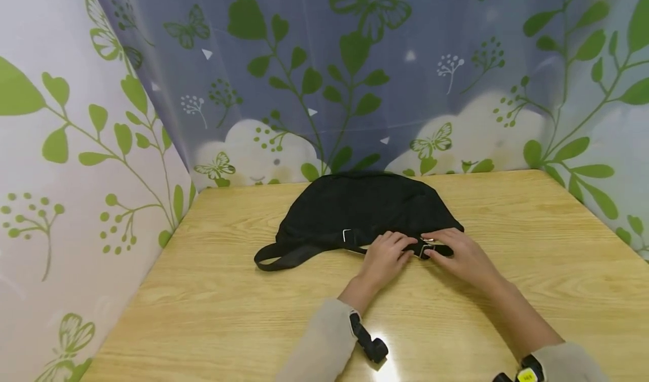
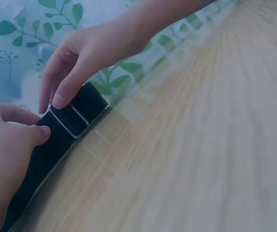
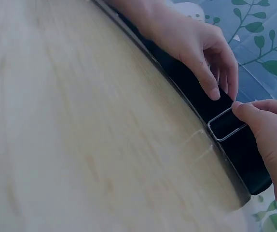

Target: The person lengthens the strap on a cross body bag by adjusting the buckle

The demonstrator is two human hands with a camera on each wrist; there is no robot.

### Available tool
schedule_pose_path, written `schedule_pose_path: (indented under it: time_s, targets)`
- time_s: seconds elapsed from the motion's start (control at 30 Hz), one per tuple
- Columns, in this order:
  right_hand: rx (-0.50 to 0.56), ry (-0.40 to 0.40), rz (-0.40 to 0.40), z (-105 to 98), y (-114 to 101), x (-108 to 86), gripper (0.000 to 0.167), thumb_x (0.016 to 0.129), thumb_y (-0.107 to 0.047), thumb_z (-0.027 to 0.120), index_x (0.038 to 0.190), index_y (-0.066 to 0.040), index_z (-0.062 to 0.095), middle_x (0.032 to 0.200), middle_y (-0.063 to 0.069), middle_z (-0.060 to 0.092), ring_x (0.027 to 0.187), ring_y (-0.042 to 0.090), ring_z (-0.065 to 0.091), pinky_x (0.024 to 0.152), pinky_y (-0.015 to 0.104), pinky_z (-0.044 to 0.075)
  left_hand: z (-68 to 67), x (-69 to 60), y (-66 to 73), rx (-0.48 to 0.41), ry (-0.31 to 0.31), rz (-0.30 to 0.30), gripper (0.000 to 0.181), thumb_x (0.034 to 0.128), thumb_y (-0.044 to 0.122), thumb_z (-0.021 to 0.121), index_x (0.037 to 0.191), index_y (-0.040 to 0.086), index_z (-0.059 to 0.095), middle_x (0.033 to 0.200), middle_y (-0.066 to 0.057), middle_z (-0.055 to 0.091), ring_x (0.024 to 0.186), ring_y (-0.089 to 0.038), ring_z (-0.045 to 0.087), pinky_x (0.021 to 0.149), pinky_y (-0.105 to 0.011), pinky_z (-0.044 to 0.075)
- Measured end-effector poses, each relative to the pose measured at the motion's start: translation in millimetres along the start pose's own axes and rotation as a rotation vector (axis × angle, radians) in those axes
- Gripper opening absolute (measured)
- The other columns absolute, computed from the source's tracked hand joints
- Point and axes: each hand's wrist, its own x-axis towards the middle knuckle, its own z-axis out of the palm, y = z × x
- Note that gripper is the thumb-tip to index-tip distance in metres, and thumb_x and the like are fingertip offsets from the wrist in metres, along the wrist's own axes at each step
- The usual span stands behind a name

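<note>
A black bag (image 1: 365, 204) lies on the table, its strap (image 1: 299, 253) looped out at the left. My left hand (image 1: 384, 258) pinches the strap between thumb and fingers just left of a metal buckle (image 1: 426, 251). At the buckle itself, my right hand (image 1: 463, 255) pinches the frame's edge with thumb and fingertips. Seen from the left wrist, the rectangular buckle (image 2: 71, 121) stands between the left hand (image 2: 8, 154) and the right hand (image 2: 90, 53). The right wrist view shows strap (image 3: 249, 164) threaded through that buckle (image 3: 225, 126). Another metal slider (image 1: 347, 236) sits further left.
The wooden table (image 1: 213, 314) extends around the bag. Behind it hangs a blue curtain (image 1: 304, 49) printed with leaves and butterflies, touching the table's back edge; a pale patterned sheet (image 1: 61, 201) stands at the left. Black wrist devices (image 1: 369, 340) are worn near both sleeves.
</note>
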Motion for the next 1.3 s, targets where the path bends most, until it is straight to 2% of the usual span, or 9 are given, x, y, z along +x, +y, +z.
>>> schedule_pose_path:
  time_s: [0.23, 0.43, 0.57, 0.7, 0.87, 1.03, 1.17, 1.23, 1.3]
  targets:
    - [0.043, 0.056, -0.052, 12, -1, -2.4, 0.040, 0.066, -0.003, 0.078, 0.105, -0.005, 0.067, 0.101, 0.004, 0.064, 0.092, 0.020, 0.056, 0.080, 0.022, 0.040, 2.9, -2.8, -1.3, -0.068, 0.069, -0.064, 0.008, 0.0869, 0.021, 0.065, 0.093, 0.019, 0.069, 0.089, 0.009, 0.064, 0.082, -0.008, 0.056, 0.069, -0.018, 0.041]
    - [0.043, 0.087, -0.116, 15, -1, 2.8, 0.042, 0.066, 0.000, 0.077, 0.106, -0.005, 0.066, 0.099, 0.004, 0.064, 0.087, 0.020, 0.058, 0.075, 0.028, 0.042, 4.8, 0.0, -3.8, -0.164, 0.066, -0.154, 0.007, 0.0878, 0.020, 0.063, 0.090, 0.017, 0.069, 0.086, 0.009, 0.064, 0.078, -0.007, 0.053, 0.067, -0.017, 0.038]
    - [0.019, 0.095, -0.131, 16, 0, 6.6, 0.040, 0.070, -0.006, 0.075, 0.109, -0.005, 0.065, 0.101, 0.005, 0.064, 0.087, 0.021, 0.058, 0.073, 0.034, 0.042, 5.3, 3.5, -4.3, -0.307, 0.065, -0.289, 0.009, 0.0890, 0.019, 0.061, 0.093, 0.016, 0.069, 0.088, 0.008, 0.064, 0.077, -0.007, 0.050, 0.068, -0.017, 0.037]
    - [-0.031, 0.106, -0.138, 15, 0, 6.3, 0.045, 0.080, -0.029, 0.070, 0.117, -0.004, 0.060, 0.106, 0.008, 0.063, 0.090, 0.025, 0.057, 0.077, 0.038, 0.041, 7.6, 4.2, -2.8, -0.538, 0.114, -0.420, 0.010, 0.0884, 0.017, 0.062, 0.093, 0.013, 0.070, 0.088, 0.004, 0.062, 0.075, -0.007, 0.049, 0.067, -0.018, 0.038]
    - [-0.081, 0.124, -0.140, 13, -1, 7.6, 0.059, 0.086, -0.050, 0.057, 0.120, -0.002, 0.056, 0.110, 0.011, 0.060, 0.096, 0.029, 0.055, 0.085, 0.042, 0.037, 8.5, 6.8, -1.9, -0.776, 0.202, -0.472, 0.010, 0.0865, 0.013, 0.063, 0.092, 0.008, 0.071, 0.088, 0.001, 0.065, 0.080, -0.006, 0.054, 0.072, -0.023, 0.044]
    - [-0.110, 0.139, -0.154, 10, -1, 8.6, 0.059, 0.089, -0.052, 0.049, 0.116, 0.000, 0.058, 0.108, 0.013, 0.060, 0.094, 0.032, 0.055, 0.085, 0.044, 0.038, 6.1, 9.7, -0.2, -0.885, 0.196, -0.498, 0.013, 0.0879, 0.013, 0.061, 0.094, 0.006, 0.070, 0.090, -0.001, 0.066, 0.082, -0.005, 0.055, 0.074, -0.021, 0.044]
    - [-0.119, 0.126, -0.146, 9, 0, 5.3, 0.058, 0.091, -0.052, 0.044, 0.117, -0.001, 0.057, 0.108, 0.013, 0.060, 0.093, 0.031, 0.055, 0.083, 0.045, 0.039, 9.0, 8.1, 1.1, -0.883, 0.194, -0.490, 0.013, 0.0884, 0.013, 0.061, 0.095, 0.005, 0.069, 0.090, -0.002, 0.066, 0.083, -0.006, 0.055, 0.075, -0.021, 0.044]
    - [-0.109, 0.124, -0.130, 9, 0, 3.4, 0.060, 0.091, -0.052, 0.044, 0.118, -0.001, 0.057, 0.109, 0.013, 0.060, 0.093, 0.031, 0.055, 0.083, 0.045, 0.039, 10.0, 6.5, 1.2, -0.799, 0.185, -0.473, 0.012, 0.0892, 0.013, 0.061, 0.096, 0.007, 0.068, 0.092, 0.000, 0.065, 0.087, -0.007, 0.055, 0.078, -0.022, 0.043]
    - [-0.089, 0.127, -0.117, 9, 1, 2.4, 0.060, 0.090, -0.052, 0.045, 0.118, 0.000, 0.058, 0.109, 0.013, 0.061, 0.093, 0.031, 0.055, 0.083, 0.044, 0.038, 9.9, 5.5, 0.8, -0.655, 0.163, -0.445, 0.011, 0.0896, 0.015, 0.061, 0.097, 0.010, 0.068, 0.093, 0.002, 0.064, 0.088, -0.009, 0.054, 0.079, -0.022, 0.042]
